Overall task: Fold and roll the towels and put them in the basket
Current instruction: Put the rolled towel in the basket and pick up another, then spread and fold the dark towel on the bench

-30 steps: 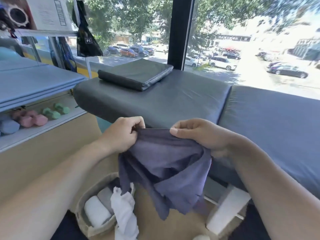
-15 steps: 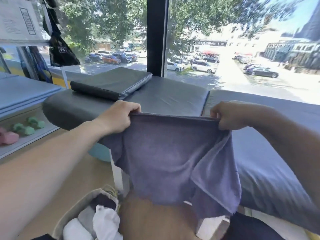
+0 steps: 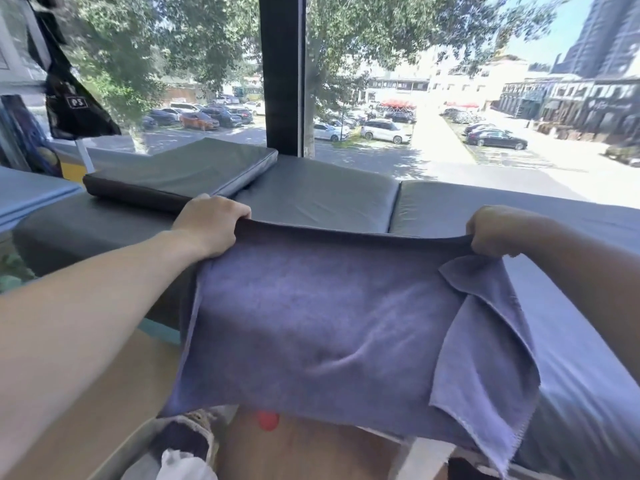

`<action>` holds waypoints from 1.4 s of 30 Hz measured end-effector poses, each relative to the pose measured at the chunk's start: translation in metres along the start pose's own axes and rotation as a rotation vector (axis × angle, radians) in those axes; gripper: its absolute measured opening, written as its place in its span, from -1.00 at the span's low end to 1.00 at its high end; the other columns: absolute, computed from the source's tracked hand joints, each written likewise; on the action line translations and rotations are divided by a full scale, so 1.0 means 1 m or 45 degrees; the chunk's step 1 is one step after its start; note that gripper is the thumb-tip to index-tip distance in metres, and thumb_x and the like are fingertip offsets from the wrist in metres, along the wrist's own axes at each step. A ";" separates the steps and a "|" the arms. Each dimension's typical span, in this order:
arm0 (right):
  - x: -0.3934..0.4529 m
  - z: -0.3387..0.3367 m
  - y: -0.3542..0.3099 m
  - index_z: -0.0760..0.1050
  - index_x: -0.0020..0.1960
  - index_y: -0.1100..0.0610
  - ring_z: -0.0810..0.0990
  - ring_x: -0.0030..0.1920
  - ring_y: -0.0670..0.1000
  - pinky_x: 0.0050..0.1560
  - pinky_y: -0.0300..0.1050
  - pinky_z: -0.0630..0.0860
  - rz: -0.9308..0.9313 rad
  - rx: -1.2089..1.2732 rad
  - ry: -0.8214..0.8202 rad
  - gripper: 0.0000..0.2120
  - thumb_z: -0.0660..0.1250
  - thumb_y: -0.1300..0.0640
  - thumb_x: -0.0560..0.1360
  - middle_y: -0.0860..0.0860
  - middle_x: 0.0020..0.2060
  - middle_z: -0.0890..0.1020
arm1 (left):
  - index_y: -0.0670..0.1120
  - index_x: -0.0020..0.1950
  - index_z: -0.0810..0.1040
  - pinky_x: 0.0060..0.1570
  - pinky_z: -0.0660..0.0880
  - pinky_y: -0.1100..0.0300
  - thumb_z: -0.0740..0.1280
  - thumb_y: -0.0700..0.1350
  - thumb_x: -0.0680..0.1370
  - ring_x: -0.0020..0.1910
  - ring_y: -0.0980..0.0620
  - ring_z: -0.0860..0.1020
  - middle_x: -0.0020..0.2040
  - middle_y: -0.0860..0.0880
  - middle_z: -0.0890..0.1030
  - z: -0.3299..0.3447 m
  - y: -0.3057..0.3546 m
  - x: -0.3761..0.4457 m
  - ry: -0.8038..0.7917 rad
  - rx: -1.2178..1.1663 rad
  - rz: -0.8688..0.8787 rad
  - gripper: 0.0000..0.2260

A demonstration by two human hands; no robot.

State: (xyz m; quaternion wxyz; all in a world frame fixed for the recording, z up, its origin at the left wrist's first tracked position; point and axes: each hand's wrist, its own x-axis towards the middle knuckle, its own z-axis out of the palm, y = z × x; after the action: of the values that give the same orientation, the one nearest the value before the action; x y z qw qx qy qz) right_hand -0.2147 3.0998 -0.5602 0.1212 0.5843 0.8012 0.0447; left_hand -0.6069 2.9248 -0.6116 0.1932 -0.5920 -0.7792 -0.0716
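Note:
A purple-blue towel (image 3: 329,327) hangs spread out in the air in front of me, over the near edge of a dark padded bench (image 3: 322,199). My left hand (image 3: 211,223) grips its top left corner and my right hand (image 3: 491,232) grips its top right corner, with the top edge stretched between them. The towel's right side is folded over on itself. At the bottom left, the rim of the basket (image 3: 199,419) shows, with a white towel (image 3: 183,465) and a dark one inside.
A flat dark cushion (image 3: 183,174) lies on the bench at the back left. A large window with a black post (image 3: 280,71) stands behind the bench. A blue mat (image 3: 24,195) sits at the left. Wooden floor (image 3: 304,452) shows below.
My hands have moved apart and lifted, pulling the bunched towel out into a wide flat sheet. The view has tilted up, so the basket has slid toward the bottom edge.

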 end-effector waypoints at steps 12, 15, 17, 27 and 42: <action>0.046 0.014 0.069 0.63 -0.08 0.06 0.59 -0.22 -0.03 -0.28 -0.26 0.62 0.164 -0.222 -0.107 -0.80 0.36 0.33 0.42 0.02 -0.06 0.67 | -0.15 -0.16 0.58 -0.12 0.40 -0.02 0.20 -0.36 0.46 -0.15 -0.22 0.53 -0.21 -0.13 0.56 0.033 -0.001 0.048 0.371 0.270 0.289 -0.80; 0.052 0.031 0.070 0.56 -0.06 0.01 0.60 -0.07 0.08 -0.05 -0.14 0.53 0.223 -0.264 0.108 -0.89 0.31 0.15 0.43 -0.01 -0.09 0.60 | -0.15 0.00 0.59 0.00 0.38 -0.10 0.54 -0.18 0.40 0.00 -0.24 0.57 -0.06 -0.16 0.61 0.040 -0.004 0.058 0.315 0.214 0.187 -0.77; 0.049 0.037 0.053 0.58 0.07 -0.03 0.60 0.08 0.11 0.11 -0.08 0.50 0.147 -0.245 0.281 -0.75 0.25 0.07 0.42 0.01 0.05 0.63 | -0.16 0.06 0.60 0.05 0.37 -0.11 0.60 -0.07 0.37 0.05 -0.24 0.56 -0.01 -0.17 0.63 0.041 -0.009 0.061 0.209 0.228 0.150 -0.65; 0.032 0.051 -0.078 0.18 0.61 -0.11 0.12 0.60 0.02 0.59 0.02 0.07 -0.564 0.369 0.093 -0.37 0.04 -0.36 0.62 -0.08 0.60 0.20 | -0.12 -0.04 0.68 0.18 0.35 -0.07 0.08 -0.22 0.50 0.16 -0.21 0.60 0.05 -0.13 0.67 0.024 -0.037 0.034 0.284 0.533 0.626 -0.64; 0.066 0.062 0.008 0.30 -0.18 0.06 0.51 -0.18 0.14 -0.17 0.02 0.39 -0.291 0.423 0.352 -0.59 0.12 -0.25 0.64 0.00 -0.28 0.52 | 0.09 0.63 0.16 0.57 -0.18 -0.18 -0.02 0.46 0.55 0.64 0.01 -0.03 0.66 0.05 0.07 0.043 0.060 0.021 -0.402 -0.391 -0.347 -0.26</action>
State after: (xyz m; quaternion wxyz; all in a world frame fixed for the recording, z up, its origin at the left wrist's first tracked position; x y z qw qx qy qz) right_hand -0.2113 3.1604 -0.6283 -0.0831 0.4900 0.8674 -0.0224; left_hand -0.5639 2.9750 -0.6497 -0.0345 -0.5079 -0.8522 -0.1212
